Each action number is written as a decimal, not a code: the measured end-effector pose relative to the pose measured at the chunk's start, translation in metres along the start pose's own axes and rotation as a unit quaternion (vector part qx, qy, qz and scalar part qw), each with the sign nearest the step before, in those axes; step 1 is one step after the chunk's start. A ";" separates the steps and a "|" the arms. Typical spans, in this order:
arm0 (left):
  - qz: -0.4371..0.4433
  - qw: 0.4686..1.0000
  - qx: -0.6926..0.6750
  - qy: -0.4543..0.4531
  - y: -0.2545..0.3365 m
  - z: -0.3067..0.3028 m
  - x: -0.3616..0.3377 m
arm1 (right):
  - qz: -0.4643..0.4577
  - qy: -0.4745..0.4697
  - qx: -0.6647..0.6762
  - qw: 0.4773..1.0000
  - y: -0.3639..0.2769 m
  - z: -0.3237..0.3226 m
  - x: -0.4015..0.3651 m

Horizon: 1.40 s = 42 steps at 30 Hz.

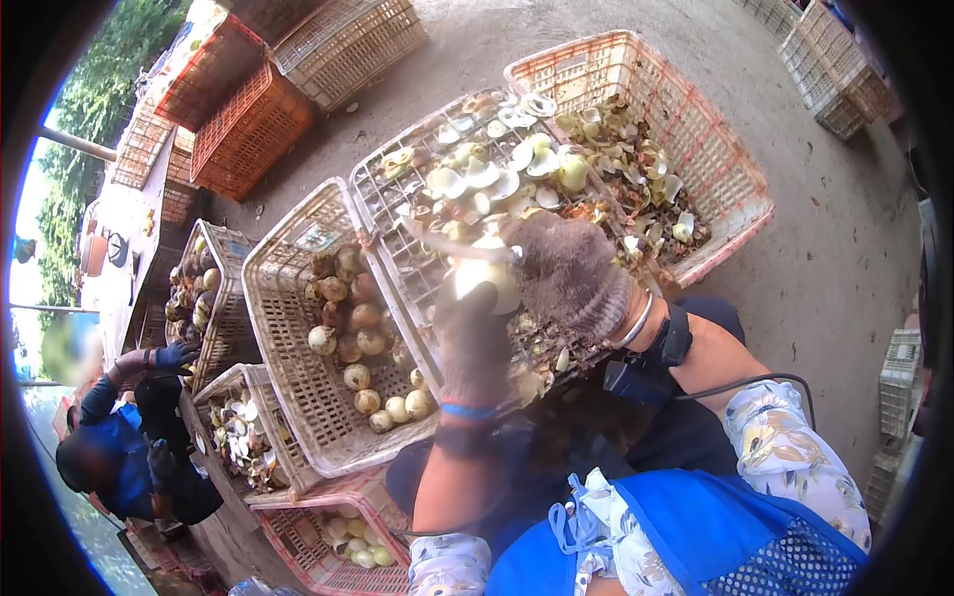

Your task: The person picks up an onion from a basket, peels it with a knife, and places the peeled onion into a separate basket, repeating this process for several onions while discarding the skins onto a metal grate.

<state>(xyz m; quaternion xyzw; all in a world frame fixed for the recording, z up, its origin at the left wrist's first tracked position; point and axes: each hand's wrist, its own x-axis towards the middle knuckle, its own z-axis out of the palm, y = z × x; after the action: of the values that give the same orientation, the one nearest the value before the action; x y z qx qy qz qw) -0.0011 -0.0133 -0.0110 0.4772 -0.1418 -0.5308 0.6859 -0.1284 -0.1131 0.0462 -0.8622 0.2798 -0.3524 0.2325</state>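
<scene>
My left hand (475, 343), gloved and smeared by motion, grips a pale onion (494, 270) over the wire rack. Close on its right, my right hand (568, 270) wears a brown, soiled glove and is closed. A thin blurred blade, apparently a knife (459, 246), reaches left from its fingers across the onion; the handle is hidden. Beneath the hands, the wire rack (390, 194) carries cut onion ends and pieces of pale peel (482, 174). More peel and brown skins (646, 179) fill the reddish-white crate (730, 204) beyond the right hand.
Left of the rack, a large crate (263, 268) holds several unpeeled onions (370, 343). A red crate (283, 521) below it contains pale onions (356, 541). At left, a co-worker (124, 447) with gloved hands is near crates of onions and peel. Orange crates (248, 129) stand behind.
</scene>
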 end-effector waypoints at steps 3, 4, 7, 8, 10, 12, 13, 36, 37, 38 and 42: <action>0.024 0.995 -0.047 -0.084 -0.034 -0.037 0.030 | -0.050 -0.014 -0.068 0.996 -0.010 0.004 -0.008; 0.024 0.995 -0.047 -0.081 -0.033 -0.036 0.029 | -0.085 -0.012 -0.090 0.992 -0.010 0.007 -0.009; 0.052 0.997 0.052 -0.038 -0.027 -0.027 0.022 | -0.086 -0.025 -0.104 0.991 -0.007 0.006 -0.008; 0.053 0.997 0.051 -0.038 -0.021 -0.023 0.019 | -0.075 -0.033 -0.111 0.990 -0.007 0.004 -0.007; -0.048 0.997 0.054 0.029 -0.001 -0.009 0.008 | -0.056 -0.027 -0.098 0.993 -0.003 0.001 -0.001; -0.054 0.996 -0.075 0.010 0.014 0.006 -0.003 | -0.018 0.031 -0.062 0.997 0.002 -0.002 0.003; -0.039 0.992 -0.116 -0.026 0.018 0.009 -0.004 | -0.061 0.092 -0.041 0.993 0.007 -0.005 0.008; 0.147 0.729 0.391 0.542 0.138 -0.337 -0.222 | 0.162 0.095 0.020 0.982 0.079 0.000 0.016; 0.158 0.759 0.409 0.481 0.138 -0.322 -0.180 | 0.169 0.054 0.047 0.983 0.081 0.004 0.014; 0.135 0.747 0.475 0.446 0.136 -0.320 -0.135 | 0.169 0.052 0.046 0.983 0.072 0.009 0.013; 0.076 0.675 0.683 0.268 0.128 -0.318 0.022 | 0.158 -0.044 0.014 0.986 0.060 0.025 0.011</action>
<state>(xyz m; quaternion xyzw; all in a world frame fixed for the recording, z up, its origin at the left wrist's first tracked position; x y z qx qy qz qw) 0.3067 0.1257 -0.0748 0.9222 -0.3109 -0.0814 0.2152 -0.1226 -0.1593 -0.0009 -0.8187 0.3970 -0.2768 0.3091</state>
